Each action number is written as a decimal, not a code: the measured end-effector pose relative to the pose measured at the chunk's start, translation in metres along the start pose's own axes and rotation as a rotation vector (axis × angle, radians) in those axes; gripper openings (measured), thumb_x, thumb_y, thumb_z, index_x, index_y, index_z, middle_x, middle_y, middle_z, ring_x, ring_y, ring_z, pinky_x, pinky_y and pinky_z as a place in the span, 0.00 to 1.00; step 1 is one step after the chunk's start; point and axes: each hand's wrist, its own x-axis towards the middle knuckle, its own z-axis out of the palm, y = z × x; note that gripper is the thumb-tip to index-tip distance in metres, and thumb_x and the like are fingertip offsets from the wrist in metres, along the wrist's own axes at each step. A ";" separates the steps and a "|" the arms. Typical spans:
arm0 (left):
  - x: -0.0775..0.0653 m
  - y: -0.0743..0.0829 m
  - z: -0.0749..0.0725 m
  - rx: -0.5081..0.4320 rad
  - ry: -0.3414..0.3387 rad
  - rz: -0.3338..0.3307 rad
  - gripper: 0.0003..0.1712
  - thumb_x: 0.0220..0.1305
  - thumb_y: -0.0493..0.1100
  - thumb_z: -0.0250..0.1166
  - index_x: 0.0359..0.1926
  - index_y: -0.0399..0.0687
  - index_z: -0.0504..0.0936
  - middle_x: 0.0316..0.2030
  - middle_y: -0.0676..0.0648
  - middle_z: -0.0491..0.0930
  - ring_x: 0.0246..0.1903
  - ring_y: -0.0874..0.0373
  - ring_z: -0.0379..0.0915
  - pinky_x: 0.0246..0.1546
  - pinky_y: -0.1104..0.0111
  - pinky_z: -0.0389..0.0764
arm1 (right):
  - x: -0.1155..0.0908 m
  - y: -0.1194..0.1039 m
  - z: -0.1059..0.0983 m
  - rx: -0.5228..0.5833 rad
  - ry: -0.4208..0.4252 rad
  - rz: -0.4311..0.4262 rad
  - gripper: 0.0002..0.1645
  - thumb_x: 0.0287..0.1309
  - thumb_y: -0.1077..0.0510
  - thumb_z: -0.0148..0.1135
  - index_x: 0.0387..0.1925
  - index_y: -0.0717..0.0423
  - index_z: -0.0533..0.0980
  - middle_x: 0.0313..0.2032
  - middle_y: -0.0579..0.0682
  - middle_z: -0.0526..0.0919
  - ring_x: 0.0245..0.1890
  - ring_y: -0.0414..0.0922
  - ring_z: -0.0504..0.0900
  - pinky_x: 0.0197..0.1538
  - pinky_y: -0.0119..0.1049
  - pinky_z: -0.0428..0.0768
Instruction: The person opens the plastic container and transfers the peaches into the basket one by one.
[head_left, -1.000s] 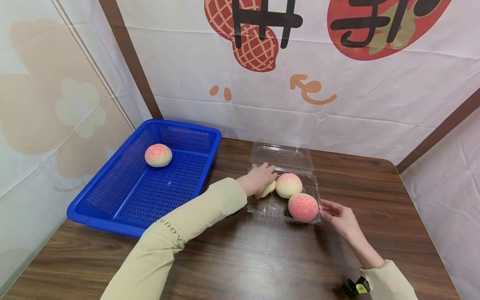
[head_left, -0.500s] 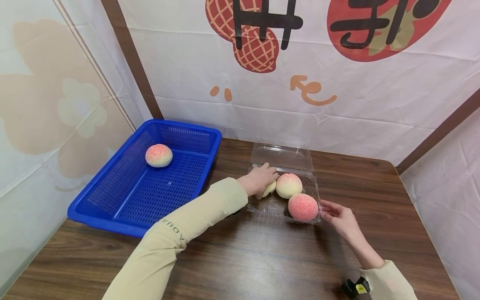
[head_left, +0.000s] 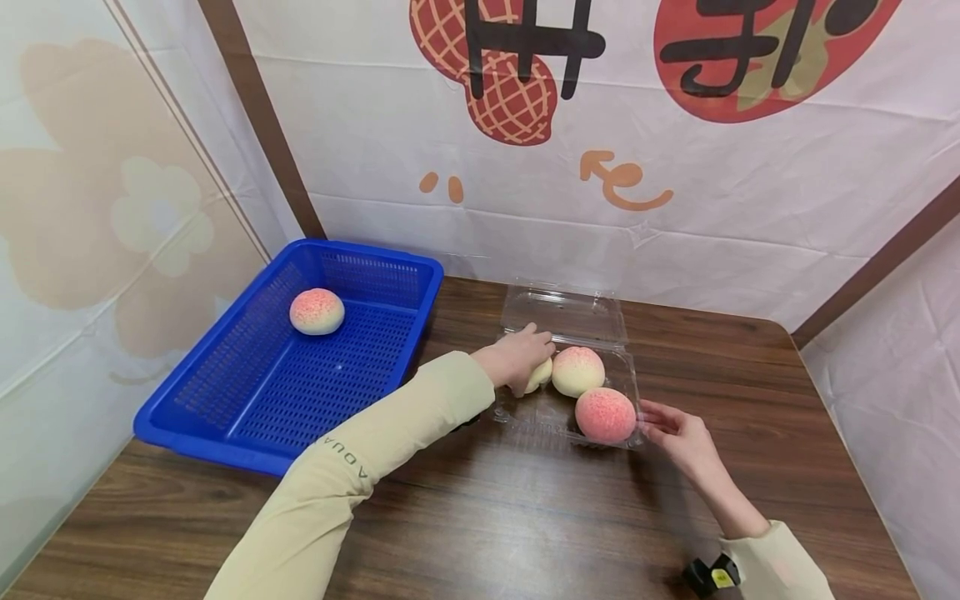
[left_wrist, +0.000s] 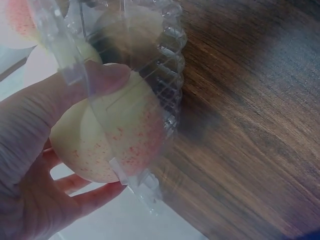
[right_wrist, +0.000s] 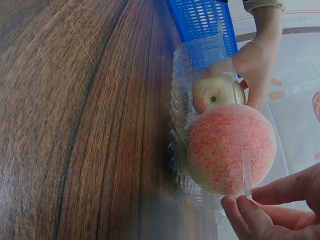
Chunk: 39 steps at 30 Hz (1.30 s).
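Observation:
My left hand reaches into the clear plastic clamshell box and holds a cream peach with pink speckles, thumb on one side and fingers on the other. The hand covers most of that peach in the head view. Beside it sit a second peach, pink on top, and a pinker one at the near right corner. At the box's right side, thumb and fingertips of my right hand pinch the rim, close by the pinker peach. The box's lid lies folded back, away from me.
On the left of the brown wooden table stands a blue perforated basket with one peach inside. A printed white cloth hangs behind the table's far edge, close to the lid.
Almost nothing differs. The left hand, with the peach in it, has shifted only very slightly; the right hand stays at the rim.

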 end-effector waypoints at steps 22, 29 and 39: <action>-0.004 -0.002 -0.010 -0.051 -0.023 0.019 0.43 0.37 0.43 0.73 0.58 0.44 0.66 0.52 0.46 0.66 0.48 0.53 0.64 0.54 0.64 0.66 | -0.001 0.001 0.002 0.021 -0.001 0.030 0.22 0.56 0.67 0.57 0.53 0.74 0.69 0.43 0.66 0.79 0.41 0.44 0.80 0.36 0.22 0.74; -0.006 -0.003 -0.013 -0.045 -0.028 0.021 0.45 0.35 0.44 0.75 0.58 0.44 0.66 0.53 0.46 0.65 0.48 0.52 0.62 0.52 0.64 0.66 | 0.000 0.000 0.003 0.029 -0.007 0.036 0.23 0.56 0.67 0.56 0.53 0.74 0.69 0.43 0.66 0.79 0.41 0.45 0.80 0.36 0.21 0.74; -0.005 -0.010 -0.014 -0.039 0.041 0.045 0.45 0.31 0.45 0.77 0.54 0.43 0.67 0.48 0.48 0.68 0.47 0.56 0.61 0.54 0.64 0.60 | 0.001 0.000 0.003 0.038 -0.008 0.031 0.23 0.56 0.68 0.56 0.53 0.75 0.68 0.43 0.66 0.79 0.41 0.45 0.80 0.36 0.21 0.74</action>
